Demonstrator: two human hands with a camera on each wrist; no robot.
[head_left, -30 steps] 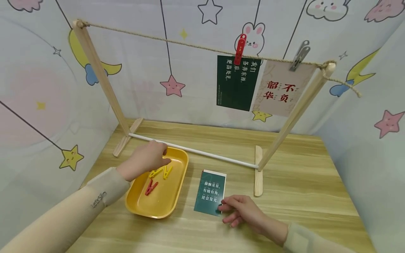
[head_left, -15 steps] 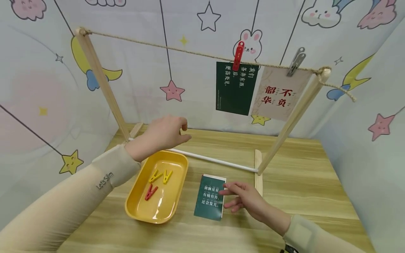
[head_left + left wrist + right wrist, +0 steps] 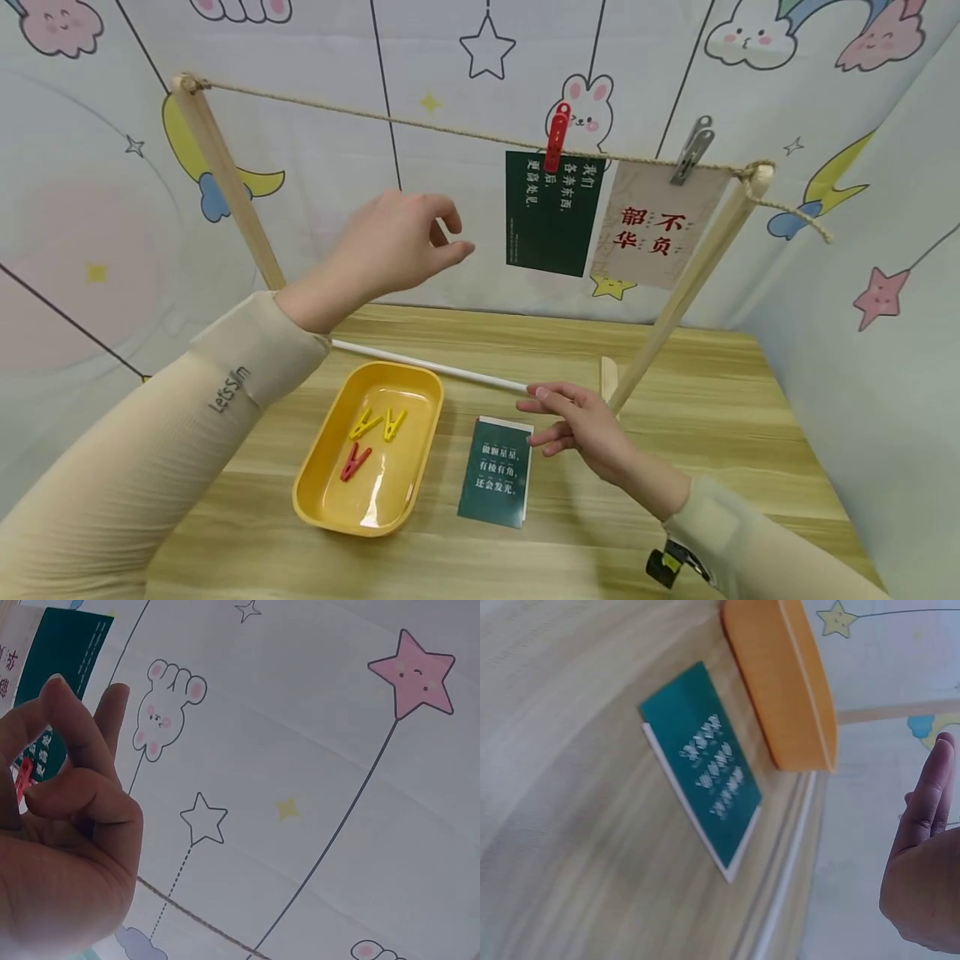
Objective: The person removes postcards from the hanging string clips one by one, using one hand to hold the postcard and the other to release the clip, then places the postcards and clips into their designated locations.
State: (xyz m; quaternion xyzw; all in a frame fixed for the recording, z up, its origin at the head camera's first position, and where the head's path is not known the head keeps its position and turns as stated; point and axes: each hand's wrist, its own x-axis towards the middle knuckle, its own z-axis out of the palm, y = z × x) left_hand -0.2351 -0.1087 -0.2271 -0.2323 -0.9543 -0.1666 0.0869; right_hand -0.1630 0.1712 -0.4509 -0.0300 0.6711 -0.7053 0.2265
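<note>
My left hand (image 3: 401, 242) is raised in the air, left of the hung cards and below the rope (image 3: 442, 130). Its fingers are loosely bent and nothing shows between them. The left wrist view shows this hand (image 3: 75, 817) overlapping the green hung card (image 3: 64, 652). Over the table, my right hand (image 3: 581, 425) hovers with relaxed fingers, holding nothing, beside a green printed card (image 3: 493, 500) that lies on a whitish one. In the right wrist view the right hand (image 3: 930, 855) has its fingers straight, apart from the green card (image 3: 705, 757).
A yellow tray (image 3: 311, 500) holds two yellow clothespins (image 3: 393, 423) and a red clothespin (image 3: 355, 461). On the wooden stand's rope, a red clip (image 3: 557, 137) holds a green card (image 3: 547, 225) and a grey clip (image 3: 692, 150) a beige card (image 3: 645, 225). A white bar (image 3: 427, 364) spans the base.
My left hand has risen out of the tray, up and slightly right, toward the rope. The right hand has lifted away from the card on the table.
</note>
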